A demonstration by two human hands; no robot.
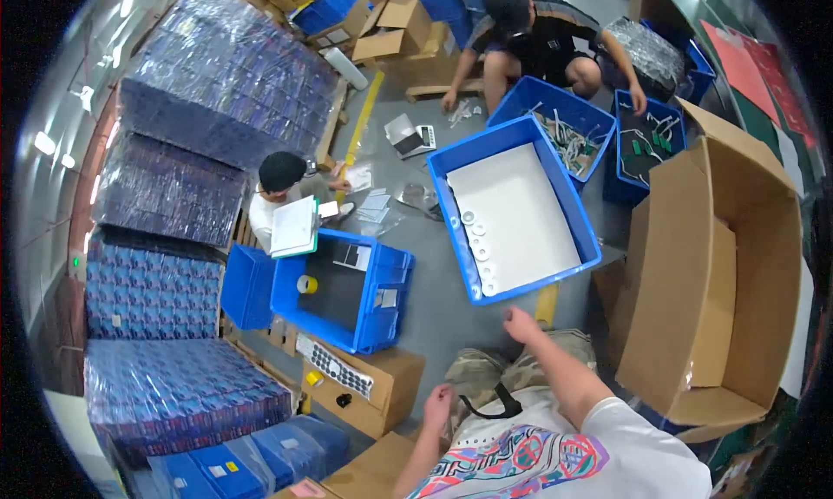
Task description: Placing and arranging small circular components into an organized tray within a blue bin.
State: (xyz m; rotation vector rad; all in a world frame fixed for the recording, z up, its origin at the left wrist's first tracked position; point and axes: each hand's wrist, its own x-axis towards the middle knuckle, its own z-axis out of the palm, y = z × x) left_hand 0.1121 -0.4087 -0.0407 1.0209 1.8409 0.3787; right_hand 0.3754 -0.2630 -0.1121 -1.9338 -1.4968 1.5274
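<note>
Grey warehouse floor, crowded with blue crates and cardboard boxes. Right hand (521,324) is loosely open and holds nothing, hovering just off the near corner of the big blue crate (568,206); the row of white rings (479,249) inside lies just ahead and slightly left of it, running away along the crate's left wall. Left hand (437,405) rests farther back near the knee, fingers relaxed and empty, so the right is nearer.

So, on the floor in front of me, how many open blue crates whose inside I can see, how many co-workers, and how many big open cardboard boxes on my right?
Open blue crates: 4
Co-workers: 2
Big open cardboard boxes: 1
Total: 7
</note>
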